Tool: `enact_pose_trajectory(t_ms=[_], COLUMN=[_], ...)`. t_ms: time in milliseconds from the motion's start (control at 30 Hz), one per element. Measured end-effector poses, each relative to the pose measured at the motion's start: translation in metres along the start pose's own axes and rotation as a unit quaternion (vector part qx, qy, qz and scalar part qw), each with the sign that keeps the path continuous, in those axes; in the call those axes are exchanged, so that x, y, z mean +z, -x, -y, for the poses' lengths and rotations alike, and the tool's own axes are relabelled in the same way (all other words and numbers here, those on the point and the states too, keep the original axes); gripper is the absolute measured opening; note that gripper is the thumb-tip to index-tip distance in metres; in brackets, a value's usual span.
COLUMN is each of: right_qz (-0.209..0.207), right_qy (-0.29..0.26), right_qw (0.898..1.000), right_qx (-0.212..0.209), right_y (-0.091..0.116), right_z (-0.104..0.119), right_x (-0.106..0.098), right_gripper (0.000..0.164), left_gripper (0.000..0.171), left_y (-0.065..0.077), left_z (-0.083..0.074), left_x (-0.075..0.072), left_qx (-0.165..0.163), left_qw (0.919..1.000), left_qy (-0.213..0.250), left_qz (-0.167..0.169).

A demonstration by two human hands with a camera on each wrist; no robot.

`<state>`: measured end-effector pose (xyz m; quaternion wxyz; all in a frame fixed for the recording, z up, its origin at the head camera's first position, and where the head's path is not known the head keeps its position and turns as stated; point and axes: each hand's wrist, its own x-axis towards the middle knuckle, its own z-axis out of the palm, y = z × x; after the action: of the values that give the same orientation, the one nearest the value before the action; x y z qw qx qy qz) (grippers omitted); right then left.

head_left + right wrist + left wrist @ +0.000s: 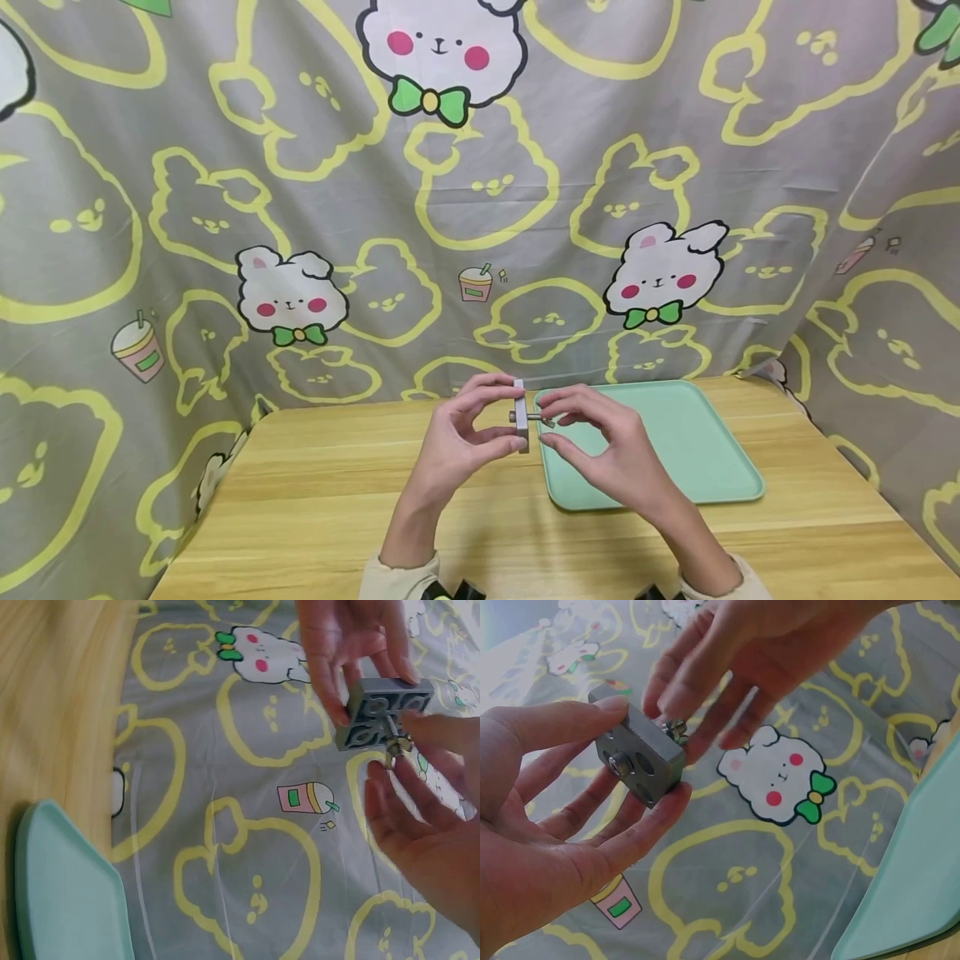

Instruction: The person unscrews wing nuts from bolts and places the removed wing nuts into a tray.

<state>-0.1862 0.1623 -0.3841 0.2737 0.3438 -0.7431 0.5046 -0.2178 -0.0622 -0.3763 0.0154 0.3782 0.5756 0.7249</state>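
My left hand grips a small grey block by its opposite edges, thumb below and fingers above, over the table. A metal bolt passes through the block, its round head on the left-hand side. On the threaded end, which points right, sits what looks like a small wing nut. Round holes show in the block's face. My right hand is at the nut, its loosely bent fingers and thumb apart on either side of it. Whether a fingertip touches the nut is unclear.
A light green tray lies on the wooden table, behind and below my right hand. Grey curtain cloth with cartoon rabbits hangs at the back and along both sides of the table.
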Motion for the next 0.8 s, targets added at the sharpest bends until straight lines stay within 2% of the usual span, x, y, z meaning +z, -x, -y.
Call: enact_pose_trajectory(t_ms=[100, 200, 333, 500, 633, 800], right_qz=[-0.001, -0.013, -0.003, 0.019, 0.02, 0.014], right_qy=[-0.06, -0.086, -0.111, -0.15, -0.156, -0.151], right_qw=[0.994, 0.98, 0.958, 0.94, 0.936, 0.935], right_qx=[0.094, 0.182, 0.263, 0.305, 0.315, 0.321], right_y=[0.0, 0.0, -0.001, -0.002, -0.002, -0.002], right_z=[0.002, 0.003, 0.003, 0.005, 0.005, 0.005], right_x=[-0.003, -0.007, -0.01, -0.011, -0.011, -0.011], right_gripper=[0.027, 0.02, 0.023, 0.029, 0.028, 0.029], left_gripper=[0.046, 0.046, 0.046, 0.046, 0.045, 0.046], left_y=[0.0, 0.0, -0.001, -0.001, -0.001, -0.001], left_z=[0.0, 0.0, 0.001, 0.001, 0.002, 0.002], left_x=[0.0, 0.001, 0.003, 0.005, 0.005, 0.006], left_qx=[-0.001, -0.001, 0.002, -0.003, -0.004, -0.007], left_qw=[1.0, 1.0, 0.9998, 0.9994, 0.9992, 0.9991], left_qy=[0.0, -0.003, -0.012, -0.029, -0.035, -0.039], left_qz=[0.0, 0.004, 0.014, 0.016, 0.018, 0.017])
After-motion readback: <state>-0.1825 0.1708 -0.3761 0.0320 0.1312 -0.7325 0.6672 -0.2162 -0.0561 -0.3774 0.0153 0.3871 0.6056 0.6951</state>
